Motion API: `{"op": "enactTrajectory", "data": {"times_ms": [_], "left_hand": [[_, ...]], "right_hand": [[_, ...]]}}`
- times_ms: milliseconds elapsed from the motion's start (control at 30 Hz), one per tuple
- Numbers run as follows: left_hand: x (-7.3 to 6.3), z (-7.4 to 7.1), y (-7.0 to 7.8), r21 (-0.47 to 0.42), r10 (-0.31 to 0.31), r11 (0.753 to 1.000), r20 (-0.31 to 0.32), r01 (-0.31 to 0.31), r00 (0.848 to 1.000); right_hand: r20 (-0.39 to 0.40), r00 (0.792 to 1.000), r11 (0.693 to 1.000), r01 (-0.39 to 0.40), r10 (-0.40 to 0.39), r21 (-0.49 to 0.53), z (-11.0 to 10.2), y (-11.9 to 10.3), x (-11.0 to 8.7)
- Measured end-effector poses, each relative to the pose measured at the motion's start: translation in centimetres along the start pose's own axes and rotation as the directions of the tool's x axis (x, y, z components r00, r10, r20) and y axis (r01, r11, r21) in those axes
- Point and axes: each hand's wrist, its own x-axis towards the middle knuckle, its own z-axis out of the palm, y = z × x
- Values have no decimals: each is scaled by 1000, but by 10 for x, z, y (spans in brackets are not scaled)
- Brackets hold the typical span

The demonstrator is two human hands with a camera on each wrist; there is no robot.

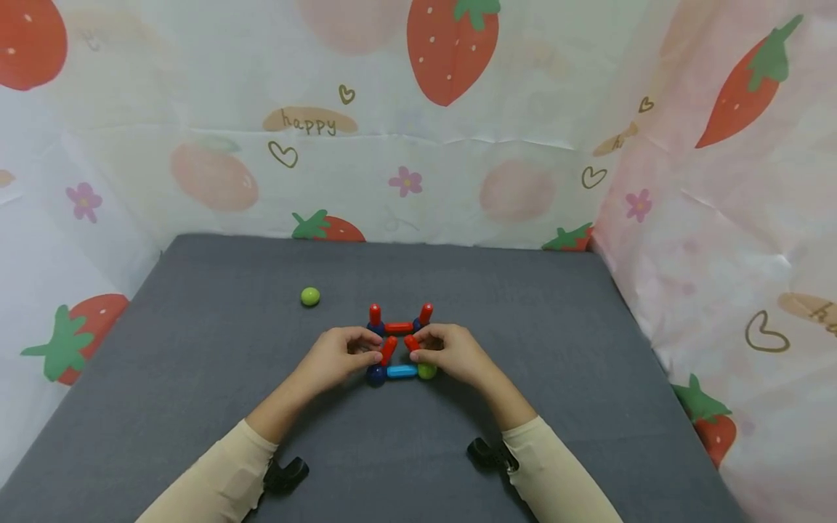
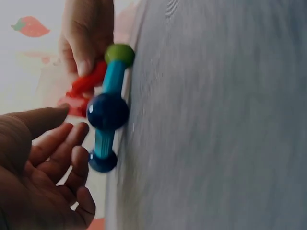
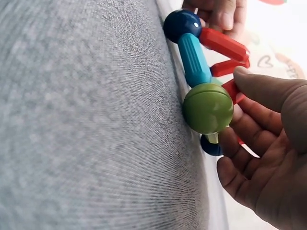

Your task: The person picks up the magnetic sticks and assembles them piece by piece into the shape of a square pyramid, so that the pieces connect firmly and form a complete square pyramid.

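Observation:
A frame of toy magnetic sticks and balls stands on the table. Its front has a light blue stick [image 1: 402, 371] between a dark blue ball [image 1: 376, 375] and a green ball [image 1: 427, 370]. Red sticks rise from the corners; another red stick [image 1: 397, 327] spans the back. Beside the front left red stick [image 1: 389, 350] is my left hand [image 1: 341, 354], its fingers loosely bent around no stick. The right hand [image 1: 454, 354] pinches the front right red stick [image 3: 233, 89] above the green ball, thumb uppermost; its fingertips are partly hidden.
A loose green ball [image 1: 310, 296] lies on the grey table [image 1: 229, 312], behind and left of the frame. Strawberry-print cloth [image 1: 451, 167] walls in the back and sides. Black wrist mounts [image 1: 286, 476] sit under the sleeves.

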Motion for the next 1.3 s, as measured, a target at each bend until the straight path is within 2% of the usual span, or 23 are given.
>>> {"op": "enactTrajectory", "data": {"times_ms": [100,233,333,433,667,900,1033,1300], "left_hand": [[2,-8,3,18,-1,1000,-21,2,1000],[10,-17,7,87,3,996,-83,4,997],[17,-21,8,132,-1,991,-127,18,992],[24,-22,8,143,-4,989,-141,25,990],[36,-22,9,107,19,994,-131,-4,991],[39,-21,9,101,59,994,-124,-46,991],[42,-22,8,151,94,986,-115,-76,989],[48,-18,6,318,157,938,-32,-139,987]], "right_hand": [[-1,1000,1000,1,-1,19,-1,0,-1],[2,1000,1000,-4,4,29,-2,1,-1],[5,1000,999,-7,7,31,-1,2,-1],[11,1000,999,-4,4,37,-1,3,0],[17,1000,999,8,-9,31,-9,5,-1],[-142,990,1000,-12,10,-15,-33,7,1],[-183,983,998,-35,27,-43,-39,10,12],[-122,993,995,-5,-7,-100,-38,9,34]]}}
